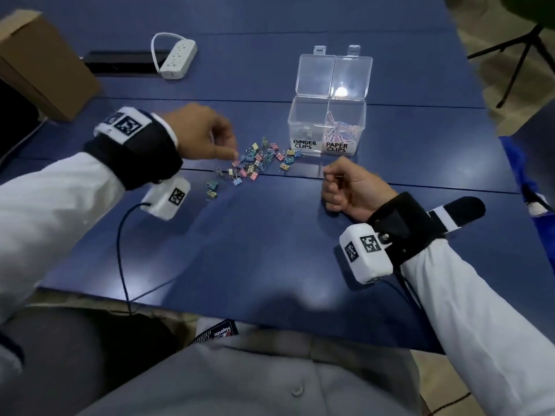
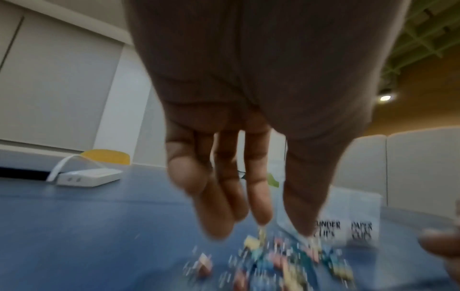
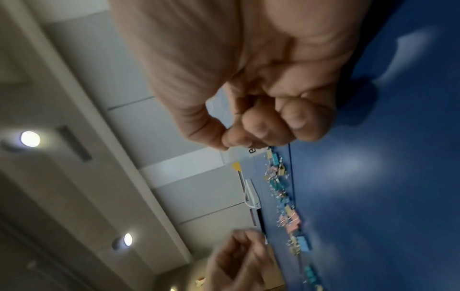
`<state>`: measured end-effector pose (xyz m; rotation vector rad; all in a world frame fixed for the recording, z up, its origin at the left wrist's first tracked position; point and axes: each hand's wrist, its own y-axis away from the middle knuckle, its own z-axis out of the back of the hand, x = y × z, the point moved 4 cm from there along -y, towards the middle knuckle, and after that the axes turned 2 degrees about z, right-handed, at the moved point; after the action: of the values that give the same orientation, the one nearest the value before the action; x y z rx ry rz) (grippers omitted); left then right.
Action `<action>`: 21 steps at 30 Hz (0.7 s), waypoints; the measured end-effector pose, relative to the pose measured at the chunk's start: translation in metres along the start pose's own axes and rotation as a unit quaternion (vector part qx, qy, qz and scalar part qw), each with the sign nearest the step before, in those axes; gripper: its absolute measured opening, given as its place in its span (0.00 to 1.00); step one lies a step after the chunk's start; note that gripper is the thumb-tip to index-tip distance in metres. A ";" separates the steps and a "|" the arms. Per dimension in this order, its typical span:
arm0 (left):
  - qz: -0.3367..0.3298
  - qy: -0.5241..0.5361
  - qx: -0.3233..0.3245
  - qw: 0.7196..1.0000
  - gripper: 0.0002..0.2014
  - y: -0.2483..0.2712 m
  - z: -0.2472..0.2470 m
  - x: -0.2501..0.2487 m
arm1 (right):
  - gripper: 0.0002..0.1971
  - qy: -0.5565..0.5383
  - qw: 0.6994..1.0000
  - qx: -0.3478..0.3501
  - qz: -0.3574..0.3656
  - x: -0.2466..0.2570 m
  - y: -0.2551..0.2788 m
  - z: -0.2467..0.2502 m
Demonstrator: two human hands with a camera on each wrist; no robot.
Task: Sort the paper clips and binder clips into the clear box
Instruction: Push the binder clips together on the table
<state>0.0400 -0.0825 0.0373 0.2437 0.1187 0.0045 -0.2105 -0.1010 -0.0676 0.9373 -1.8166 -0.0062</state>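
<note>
A pile of small pastel binder clips [image 1: 258, 162] lies on the blue table [image 1: 270, 235], blurred in the left wrist view [image 2: 273, 261]. Just right of it stands the clear box [image 1: 327, 136], lid open, labelled BINDER CLIPS and PAPER CLIPS. Pastel paper clips [image 1: 342, 130] fill its right compartment; a few clips show in the left one [image 1: 306, 132]. My left hand [image 1: 231, 150] hangs over the pile's left edge, fingers [image 2: 216, 206] extended downward, holding nothing. My right hand [image 1: 330, 183] rests on the table in front of the box, fingers [image 3: 263, 128] curled into a fist with nothing visible in it.
Two binder clips [image 1: 211, 189] lie apart, left of the pile. A white power strip [image 1: 178, 60] and a black slot [image 1: 120, 63] sit at the back, a cardboard box [image 1: 39, 64] at far left. Tripod legs [image 1: 516, 55] stand beyond the table's right edge.
</note>
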 end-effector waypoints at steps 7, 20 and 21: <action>0.091 0.051 0.114 0.988 0.31 0.025 -0.051 0.031 | 0.14 0.052 0.998 0.014 0.036 0.000 0.004 0.001; 0.067 0.074 0.096 0.990 0.20 0.015 -0.054 0.019 | 0.08 -0.151 0.986 -0.060 0.048 -0.003 0.037 0.028; 0.062 0.078 0.094 0.991 0.19 0.014 -0.054 0.019 | 0.08 -0.157 0.984 -0.062 0.049 -0.005 0.042 0.030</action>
<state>0.0531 -0.0552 -0.0138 0.4397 0.2601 0.1367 -0.2582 -0.0808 -0.0682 0.7898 -2.1249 -0.2146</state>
